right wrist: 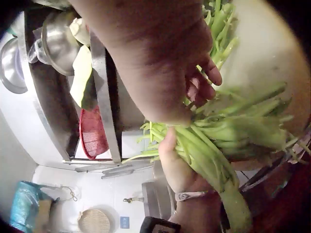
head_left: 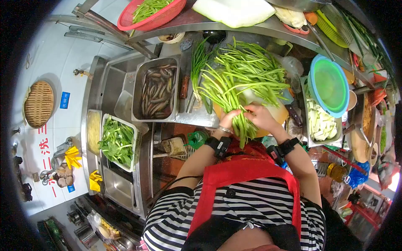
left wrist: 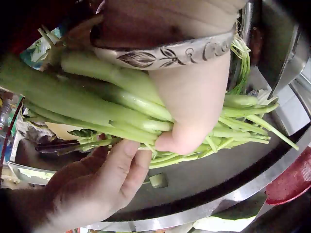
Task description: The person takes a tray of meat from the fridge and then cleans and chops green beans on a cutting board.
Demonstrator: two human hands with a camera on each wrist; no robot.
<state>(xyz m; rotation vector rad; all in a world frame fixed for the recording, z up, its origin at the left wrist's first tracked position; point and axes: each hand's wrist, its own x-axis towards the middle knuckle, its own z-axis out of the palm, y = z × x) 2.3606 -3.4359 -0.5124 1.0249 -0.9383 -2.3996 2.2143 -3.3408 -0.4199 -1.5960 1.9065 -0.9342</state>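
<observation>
A bunch of long green vegetable stalks (head_left: 240, 125) lies in the grasp of my left hand (head_left: 228, 120), its thumb wrapped over them. A patterned silver bracelet (left wrist: 175, 54) circles that wrist. From the other side my right hand (head_left: 261, 117) meets the same bunch, its thumb and fingertips pinching at stalks beside the left thumb in the left wrist view. Beyond both hands spreads a larger heap of stalks (head_left: 255, 62) on the pale cutting board (head_left: 276, 112). The bunch's thick ends point towards the red apron (head_left: 247, 165).
Left of the board stand a steel pan (head_left: 135, 90) of small dark fish or eels and scallions (head_left: 199, 62). A white basket (head_left: 136, 146) of greens sits by the sink. To the right, a blue-rimmed green colander (head_left: 328, 85) overhangs a tray of pale cut pieces (head_left: 321, 123). A steel shelf (head_left: 188, 26) crosses behind.
</observation>
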